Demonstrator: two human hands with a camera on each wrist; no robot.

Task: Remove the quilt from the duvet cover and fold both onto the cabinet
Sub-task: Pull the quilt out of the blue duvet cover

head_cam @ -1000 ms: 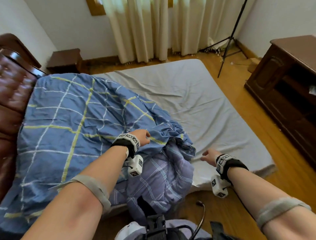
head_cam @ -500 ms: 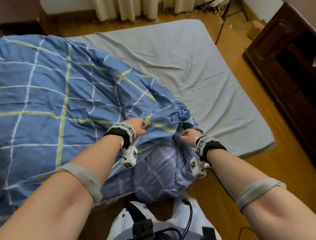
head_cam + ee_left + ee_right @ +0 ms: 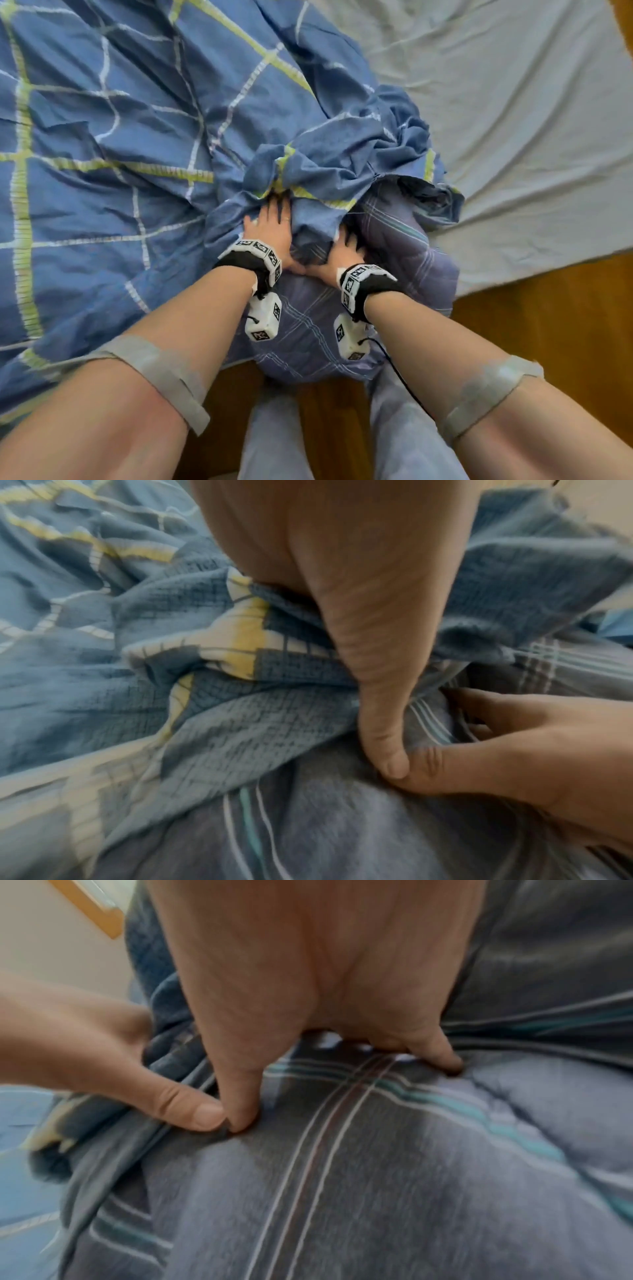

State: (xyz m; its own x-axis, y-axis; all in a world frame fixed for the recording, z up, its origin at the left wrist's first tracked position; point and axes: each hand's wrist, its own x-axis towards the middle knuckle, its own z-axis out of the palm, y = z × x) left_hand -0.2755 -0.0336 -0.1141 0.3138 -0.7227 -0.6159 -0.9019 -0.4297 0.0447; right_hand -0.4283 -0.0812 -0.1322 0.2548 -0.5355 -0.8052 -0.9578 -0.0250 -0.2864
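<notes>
While both hands pinch the duvet cover opening, the quilt bulges beneath them.

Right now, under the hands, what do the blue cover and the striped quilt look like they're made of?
Duvet cover: thin woven cloth, probably cotton, matte; the left wrist view shows a crinkled grid weave and sharp creases. Quilt: padded, smooth matte shell with fine printed stripes; it bulges softly where the right hand presses. The filling is hidden.
</notes>
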